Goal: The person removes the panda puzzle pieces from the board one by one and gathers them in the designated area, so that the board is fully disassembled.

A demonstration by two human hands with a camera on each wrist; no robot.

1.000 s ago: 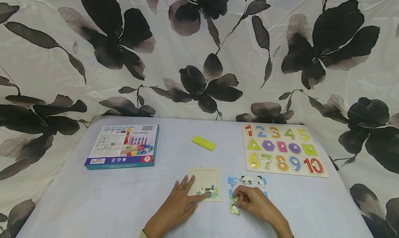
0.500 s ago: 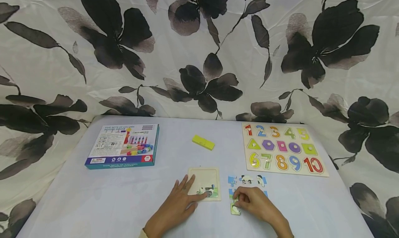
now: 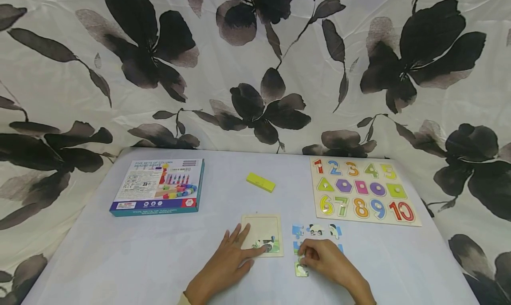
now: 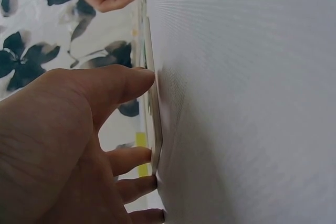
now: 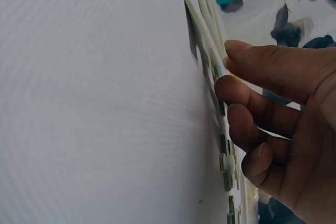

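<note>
My left hand (image 3: pixel 229 260) lies with spread fingers over the lower left of a square wooden puzzle board (image 3: pixel 261 225). One fingertip touches a fitted puzzle piece (image 3: pixel 274 246) with a black-and-white animal picture. In the left wrist view, the fingertips are at the edge of the board (image 4: pixel 156 129). With bent fingers, my right hand (image 3: pixel 329 258) pinches a green puzzle piece (image 3: pixel 301 270) to the right of the board. The right wrist view shows this piece (image 5: pixel 202 30) tilted, one end off the cloth. Fingertips hide part of it.
Loose blue and panda puzzle pieces (image 3: pixel 316 230) lie just beyond my right hand. A number-and-shape board (image 3: pixel 365 192) is at the back right. A yellow-green block (image 3: pixel 260 182) sits at the back middle, a boxed bead set (image 3: pixel 157 187) at the back left. Floral cloth (image 3: pixel 255 74) hangs behind.
The green puzzle piece has shifted and turned slightly at my right fingertips, a little toward me. My left hand has stayed in place on the board.
</note>
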